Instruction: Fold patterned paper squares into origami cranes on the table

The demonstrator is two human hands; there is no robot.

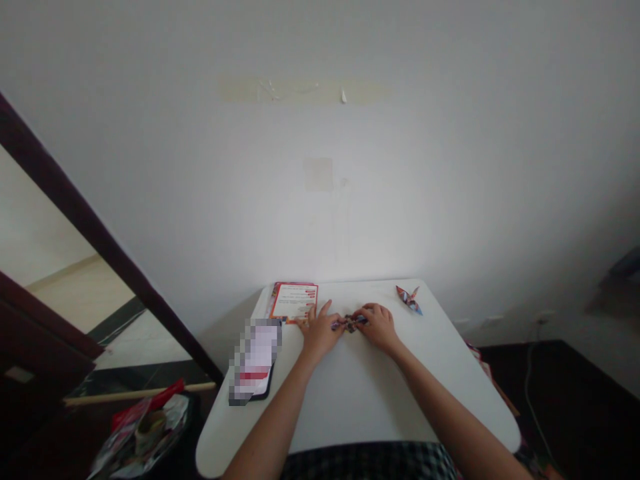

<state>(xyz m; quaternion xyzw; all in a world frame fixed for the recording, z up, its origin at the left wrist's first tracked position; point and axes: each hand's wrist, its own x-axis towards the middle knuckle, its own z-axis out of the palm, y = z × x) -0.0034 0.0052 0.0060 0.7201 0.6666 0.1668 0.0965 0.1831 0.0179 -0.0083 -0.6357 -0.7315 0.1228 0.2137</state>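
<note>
Over the middle of the white table (360, 387), a small patterned piece of folded paper (351, 324) is held between both hands. My left hand (321, 329) pinches its left end, with some fingers spread toward the stack of printed sheets. At the other end, my right hand (379, 325) is closed on it with curled fingers. The fingertips hide much of the paper, so its exact shape cannot be told. A finished-looking folded paper figure (410, 300), red and blue with pointed ends, lies apart at the back right.
Printed sheets (296, 299) with red borders lie at the back left. A phone (256, 360), partly pixelated, rests near the left edge. The wall (320, 227) stands directly behind the table. A filled trash bin (150, 433) is on the floor at the left.
</note>
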